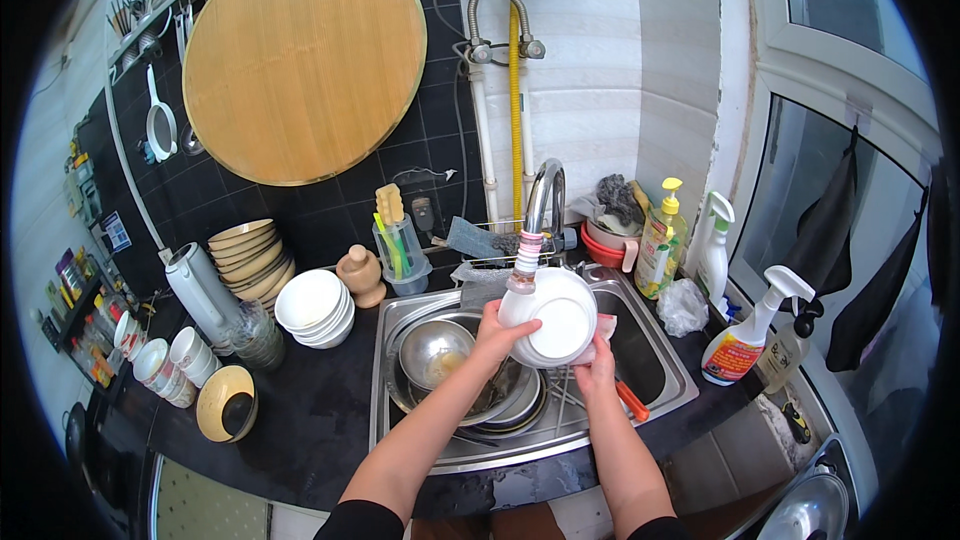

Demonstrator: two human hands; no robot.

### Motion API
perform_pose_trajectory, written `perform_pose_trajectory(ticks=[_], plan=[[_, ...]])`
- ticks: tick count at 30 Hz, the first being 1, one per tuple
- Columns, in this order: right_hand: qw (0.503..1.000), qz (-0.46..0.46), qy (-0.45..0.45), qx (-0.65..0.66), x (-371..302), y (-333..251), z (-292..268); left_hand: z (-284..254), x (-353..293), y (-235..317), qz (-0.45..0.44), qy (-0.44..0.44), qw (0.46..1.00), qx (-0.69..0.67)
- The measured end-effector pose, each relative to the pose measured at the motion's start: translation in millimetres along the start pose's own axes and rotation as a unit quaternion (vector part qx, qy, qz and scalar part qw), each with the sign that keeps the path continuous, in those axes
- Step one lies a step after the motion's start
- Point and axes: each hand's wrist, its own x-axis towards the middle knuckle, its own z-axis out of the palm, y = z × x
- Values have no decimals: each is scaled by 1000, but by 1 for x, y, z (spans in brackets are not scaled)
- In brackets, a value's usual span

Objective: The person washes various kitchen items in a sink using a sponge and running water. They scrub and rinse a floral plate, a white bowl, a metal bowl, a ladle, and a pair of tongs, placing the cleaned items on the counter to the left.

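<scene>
One white bowl (562, 325) is grasped by two hands, its base turned up and tilted: its left side is gripped by the left hand (490, 338), thumb laid over the base, and its lower right edge is supported by the right hand (597, 368), in which one pale pinkish cloth (607, 326) is also held. The bowl is kept above the sink (520, 452), just below one faucet (547, 195). Two basins noted; in the left one, a metal bowl (420, 345) is set on other pans, count obscured. One orange handle (632, 400) seen near the right wrist. To the right, four bottles counted: one yellow pump bottle (655, 250), two white spray bottles (714, 258), one clear bottle (783, 358). To the left, one stack of white bowls (312, 302) and one of tan bowls (248, 258), exact numbers not readable; one single tan bowl (213, 402) placed nearer.
</scene>
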Motion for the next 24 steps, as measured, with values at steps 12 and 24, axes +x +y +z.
perform_pose_trajectory(ticks=[12, 24], plan=[[997, 43, 13, 68, 5, -3, -10, 12, 22, 4, 96, -85, 990, 63], [993, 102, -28, 43, -13, -5, 14, -8, 25, 20, 42, -92, 992, 75]])
